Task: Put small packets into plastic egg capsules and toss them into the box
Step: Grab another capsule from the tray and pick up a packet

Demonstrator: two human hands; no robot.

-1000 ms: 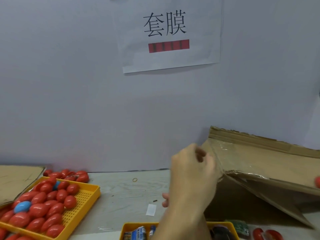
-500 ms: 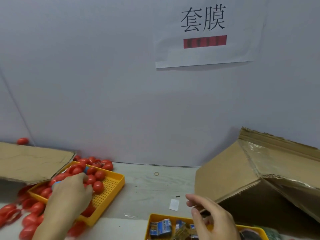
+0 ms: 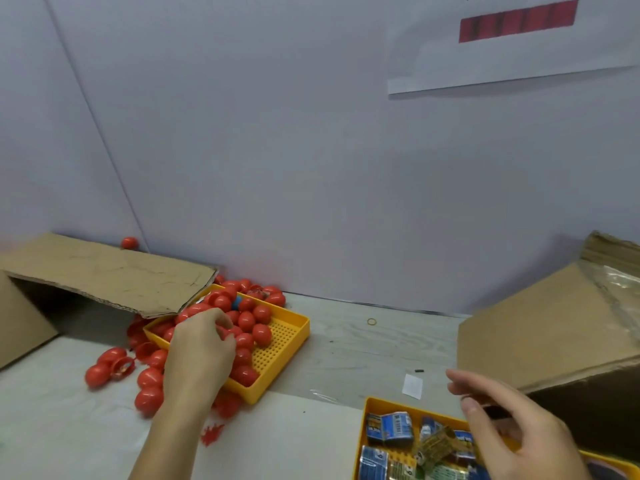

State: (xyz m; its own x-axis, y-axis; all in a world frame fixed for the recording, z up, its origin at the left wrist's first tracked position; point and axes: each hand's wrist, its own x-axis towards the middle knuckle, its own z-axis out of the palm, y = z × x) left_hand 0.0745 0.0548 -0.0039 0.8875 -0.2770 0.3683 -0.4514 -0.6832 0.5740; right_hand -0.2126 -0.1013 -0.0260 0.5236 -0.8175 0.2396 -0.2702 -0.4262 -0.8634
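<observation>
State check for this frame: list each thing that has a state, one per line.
left hand: fingers curled down among the red egg capsules
right hand: fingers relaxed, holding nothing, over the packet tray
capsule tray: part full, some capsules spilled on the table beside it
packets: piled in their tray
cardboard box: on its side, flap up

Your left hand (image 3: 201, 355) is in the egg tray (image 3: 277, 362).
Its fingers curl over red capsules (image 3: 258, 322); your right hand (image 3: 512, 431) hovers above the packet tray (image 3: 372, 407).
</observation>
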